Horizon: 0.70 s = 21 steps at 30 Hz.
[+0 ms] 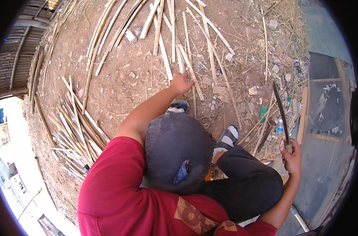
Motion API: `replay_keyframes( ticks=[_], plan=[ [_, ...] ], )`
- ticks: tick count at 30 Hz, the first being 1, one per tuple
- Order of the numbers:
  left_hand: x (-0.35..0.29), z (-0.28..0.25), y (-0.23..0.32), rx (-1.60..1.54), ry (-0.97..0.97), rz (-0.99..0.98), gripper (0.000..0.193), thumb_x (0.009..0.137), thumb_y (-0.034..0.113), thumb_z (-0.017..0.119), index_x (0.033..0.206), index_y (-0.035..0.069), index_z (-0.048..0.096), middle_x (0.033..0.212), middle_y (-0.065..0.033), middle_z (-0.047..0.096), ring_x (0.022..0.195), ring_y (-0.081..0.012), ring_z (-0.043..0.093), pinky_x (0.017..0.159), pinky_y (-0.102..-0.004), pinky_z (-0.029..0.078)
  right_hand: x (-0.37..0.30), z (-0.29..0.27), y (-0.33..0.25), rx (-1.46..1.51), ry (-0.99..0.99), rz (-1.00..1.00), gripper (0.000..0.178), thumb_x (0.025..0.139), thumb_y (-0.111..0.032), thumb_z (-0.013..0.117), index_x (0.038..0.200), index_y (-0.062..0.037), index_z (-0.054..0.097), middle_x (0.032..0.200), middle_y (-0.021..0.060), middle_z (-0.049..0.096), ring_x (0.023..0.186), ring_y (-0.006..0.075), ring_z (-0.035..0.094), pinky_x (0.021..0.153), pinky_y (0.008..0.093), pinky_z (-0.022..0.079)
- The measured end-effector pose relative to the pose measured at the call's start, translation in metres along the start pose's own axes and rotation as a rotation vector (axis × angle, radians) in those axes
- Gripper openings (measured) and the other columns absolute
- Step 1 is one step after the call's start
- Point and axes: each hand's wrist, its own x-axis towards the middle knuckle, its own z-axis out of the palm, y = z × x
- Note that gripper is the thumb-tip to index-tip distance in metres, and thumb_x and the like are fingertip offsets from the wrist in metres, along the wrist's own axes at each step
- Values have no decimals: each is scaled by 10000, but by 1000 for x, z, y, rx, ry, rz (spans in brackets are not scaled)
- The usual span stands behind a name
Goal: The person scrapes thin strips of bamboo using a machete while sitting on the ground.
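My left hand (181,83) reaches forward over the dirt, fingers curled at the near end of a pale bamboo strip (180,63). More split strips (165,59) fan out around it and away to the far side. Off to the right, my right hand (292,160) is closed round the short handle of a long, dark, slightly curved knife (281,112), its blade pointing up and away. My bent left knee (179,151), in dark cloth with a torn patch, lies between my arms.
A heap of split strips (78,133) lies on the left. Slippers (227,137) are on my feet. Litter, straw and a green plastic scrap (263,113) cover the ground at right, beside a dark sheet panel (324,106). A slatted wall (19,55) stands at far left.
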Motion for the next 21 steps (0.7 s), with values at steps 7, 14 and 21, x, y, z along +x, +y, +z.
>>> replay_keyframes(
  ticks=[7,14,21],
  plan=[
    [11,-13,0,956,-137,295,753,928,317,643,1595,282,295,1643,-223,181,1442,-395,374,1105,-478,439,-1,6,-10,-4,7,-3,347,895,-139,750,1185,-54,580,719,-39,535,512,40,444,428,218,349],
    [3,-30,26,1143,-212,371,981,811,132,747,1621,308,221,1679,-179,122,1469,-365,340,1112,-501,414,2,7,-15,13,-18,37,335,895,-121,744,1179,-52,581,718,-38,539,506,44,448,428,221,356],
    [12,-5,33,1174,-213,420,764,804,166,769,1498,182,450,1598,-131,332,1436,-331,374,1075,-495,396,4,11,-23,-30,-37,33,330,882,-87,752,1164,-45,586,773,-20,568,529,53,471,438,233,371]
  ],
)
